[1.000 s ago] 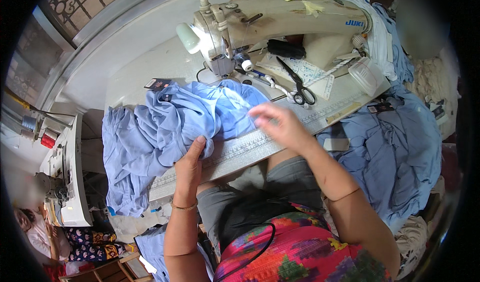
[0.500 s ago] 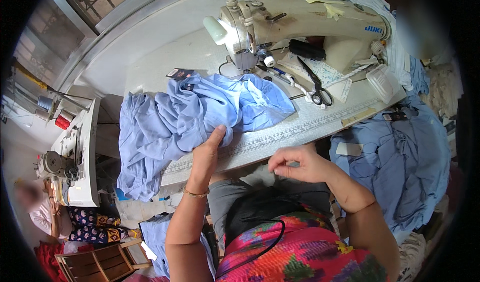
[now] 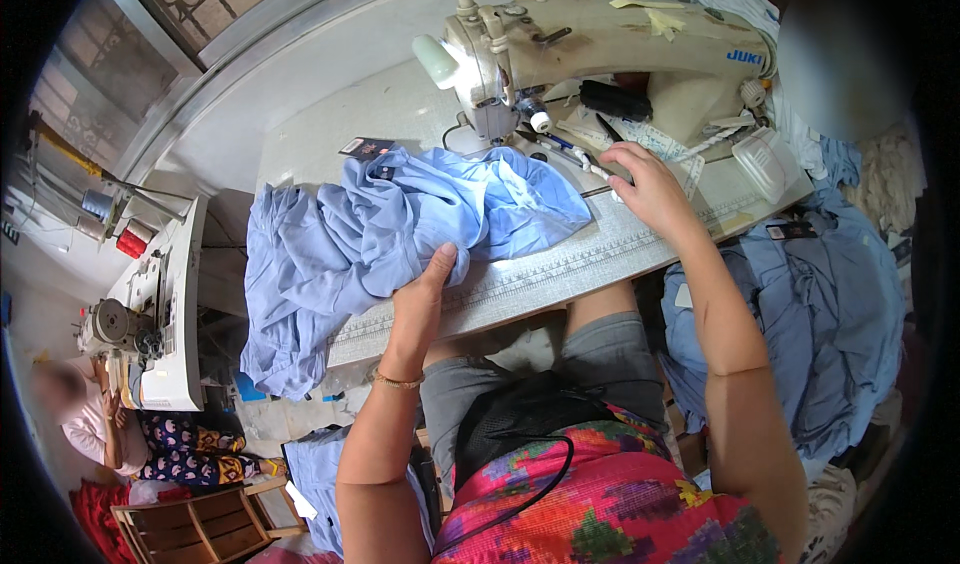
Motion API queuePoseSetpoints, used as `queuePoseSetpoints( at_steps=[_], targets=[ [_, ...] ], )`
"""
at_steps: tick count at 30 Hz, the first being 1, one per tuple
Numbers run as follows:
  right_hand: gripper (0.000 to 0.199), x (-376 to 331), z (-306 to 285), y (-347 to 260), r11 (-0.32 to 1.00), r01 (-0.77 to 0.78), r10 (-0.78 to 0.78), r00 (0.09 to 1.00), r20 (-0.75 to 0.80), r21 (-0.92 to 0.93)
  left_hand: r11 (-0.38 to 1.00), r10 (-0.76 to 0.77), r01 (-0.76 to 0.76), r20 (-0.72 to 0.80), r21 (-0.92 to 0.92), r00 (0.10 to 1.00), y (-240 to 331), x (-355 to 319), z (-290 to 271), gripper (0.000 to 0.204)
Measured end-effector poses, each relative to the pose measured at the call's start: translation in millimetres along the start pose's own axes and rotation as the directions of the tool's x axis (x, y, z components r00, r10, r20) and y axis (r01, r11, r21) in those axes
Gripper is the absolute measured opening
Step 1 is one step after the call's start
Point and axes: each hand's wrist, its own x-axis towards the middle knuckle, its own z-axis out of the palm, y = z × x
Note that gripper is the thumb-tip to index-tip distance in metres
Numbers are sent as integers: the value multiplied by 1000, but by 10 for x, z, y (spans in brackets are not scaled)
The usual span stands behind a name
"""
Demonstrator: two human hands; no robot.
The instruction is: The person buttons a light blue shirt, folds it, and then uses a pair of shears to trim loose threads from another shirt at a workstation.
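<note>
A light blue garment (image 3: 370, 224) lies bunched on the sewing table (image 3: 520, 279), with a dark tag at its far edge. My left hand (image 3: 428, 282) grips its near edge, the thumb on top and the other fingers hidden beneath the cloth. On the right, my right hand (image 3: 645, 186) is over black scissors (image 3: 606, 127), thumb and fingers apart. It covers their handles, and only part of the blades shows. Whether it touches them is unclear. Pens (image 3: 565, 146) and a white twisted cord lie just left of that hand.
A sewing machine (image 3: 600, 49) with a lit lamp stands behind the garment. A black roll-shaped thing (image 3: 614, 100) and a white plastic box (image 3: 762, 164) rest near it. More blue garments (image 3: 790, 334) are heaped at the right. At far left, another person sits by a second machine (image 3: 110, 324).
My right hand has moved forward from the table's near edge to above the scissors, its curled fingers opening. The left hand keeps its grip on the garment.
</note>
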Motion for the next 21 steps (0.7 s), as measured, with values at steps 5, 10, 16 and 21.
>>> queuePoseSetpoints(
  at_steps=[5, 10, 16, 21],
  targets=[
    [25, 35, 60, 90, 996, -72, 77, 992, 99, -51, 1000, -18, 18, -2, -16, 1000, 0, -9, -9, 51],
    [24, 15, 50, 183, 997, -37, 36, 999, -16, -65, 999, -10, 10, -27, -31, 1000, -103, 36, -28, 52],
    [23, 69, -3, 238, 996, -70, 73, 996, 51, -57, 995, -34, 30, -42, -92, 999, -22, -1, -13, 46],
    [21, 214, 87, 217, 999, -10, 11, 1000, 20, -47, 990, -54, 48, -42, -135, 998, -43, 10, 14, 49]
  ],
)
